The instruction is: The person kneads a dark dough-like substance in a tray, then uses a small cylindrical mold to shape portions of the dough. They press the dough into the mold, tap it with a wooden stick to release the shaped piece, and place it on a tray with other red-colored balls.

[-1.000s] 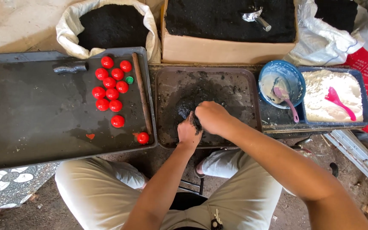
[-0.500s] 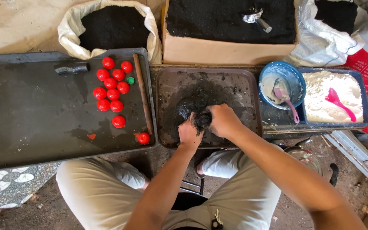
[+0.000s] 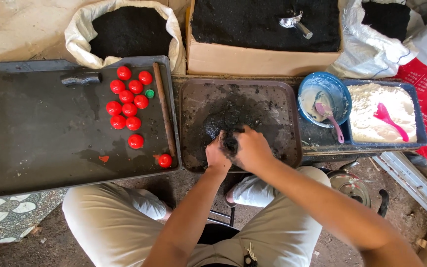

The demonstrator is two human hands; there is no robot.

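Both hands meet over the near part of a brown tray (image 3: 287, 99) smeared with black paste. My left hand (image 3: 216, 155) and my right hand (image 3: 251, 150) press together around a lump of black paste (image 3: 230, 143), which shows only as a dark wedge between them. More black paste (image 3: 233, 116) is spread on the tray just beyond the hands. On the large dark tray (image 3: 40, 143) to the left lie several red balls (image 3: 127, 106) and one apart (image 3: 164, 160) near its front right corner.
A wooden stick (image 3: 163, 108) and a small green cap (image 3: 149, 93) lie by the red balls. A blue bowl with a pink spoon (image 3: 324, 101) and a blue tub of white powder (image 3: 384, 116) stand right. Behind are a sack (image 3: 127, 32) and a box of black powder with a metal scoop (image 3: 295, 23).
My hands have drawn nearer to me on the brown tray and closed tighter around the black lump. The right hand has turned to cover it more.
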